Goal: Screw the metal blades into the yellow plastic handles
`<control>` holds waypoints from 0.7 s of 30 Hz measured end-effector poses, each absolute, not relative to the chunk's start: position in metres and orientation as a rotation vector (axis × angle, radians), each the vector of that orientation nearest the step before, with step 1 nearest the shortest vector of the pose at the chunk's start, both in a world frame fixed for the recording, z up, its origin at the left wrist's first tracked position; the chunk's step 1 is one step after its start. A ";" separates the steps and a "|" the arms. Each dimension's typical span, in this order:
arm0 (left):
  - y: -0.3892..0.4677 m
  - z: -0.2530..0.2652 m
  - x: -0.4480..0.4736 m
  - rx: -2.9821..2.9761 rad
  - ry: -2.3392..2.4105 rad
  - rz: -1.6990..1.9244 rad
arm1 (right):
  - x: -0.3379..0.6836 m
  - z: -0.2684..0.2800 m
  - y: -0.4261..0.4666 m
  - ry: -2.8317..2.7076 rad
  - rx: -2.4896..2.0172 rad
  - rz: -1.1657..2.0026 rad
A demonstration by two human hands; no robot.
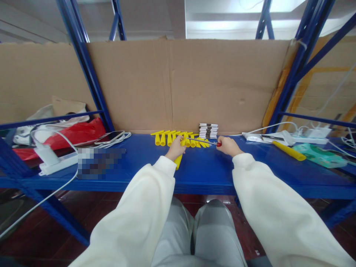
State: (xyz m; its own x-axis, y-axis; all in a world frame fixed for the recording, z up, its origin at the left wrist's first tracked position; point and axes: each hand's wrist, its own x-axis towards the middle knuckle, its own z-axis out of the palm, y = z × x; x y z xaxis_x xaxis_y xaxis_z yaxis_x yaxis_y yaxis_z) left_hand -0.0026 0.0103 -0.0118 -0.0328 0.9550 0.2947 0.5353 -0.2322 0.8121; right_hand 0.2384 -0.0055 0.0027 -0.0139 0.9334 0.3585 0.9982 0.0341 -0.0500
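Observation:
My left hand is closed around a yellow tube-like piece, whose wider end shows below the fingers. My right hand grips the red handle of a screwdriver-like tool with a long thin metal shaft. That shaft points left across the table, and its far end reaches my left fingers; whether it touches the piece is too small to tell. Just beyond both hands lies a row of several similar yellow pieces. Behind the shaft stands a stack of white bundles with dark bands.
The blue table backs onto a cardboard panel between blue posts. On the left are a white power strip, a phone with a cable and a red bag. To the right lie another yellow tube and a green packet.

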 end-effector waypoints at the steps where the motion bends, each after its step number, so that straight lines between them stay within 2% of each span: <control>1: 0.011 -0.012 -0.003 1.796 1.563 1.192 | 0.239 0.002 -0.005 -2.020 -1.977 -0.318; 21: 0.009 -0.010 -0.003 1.811 1.573 1.156 | 0.239 0.003 -0.007 -2.000 -2.017 -0.255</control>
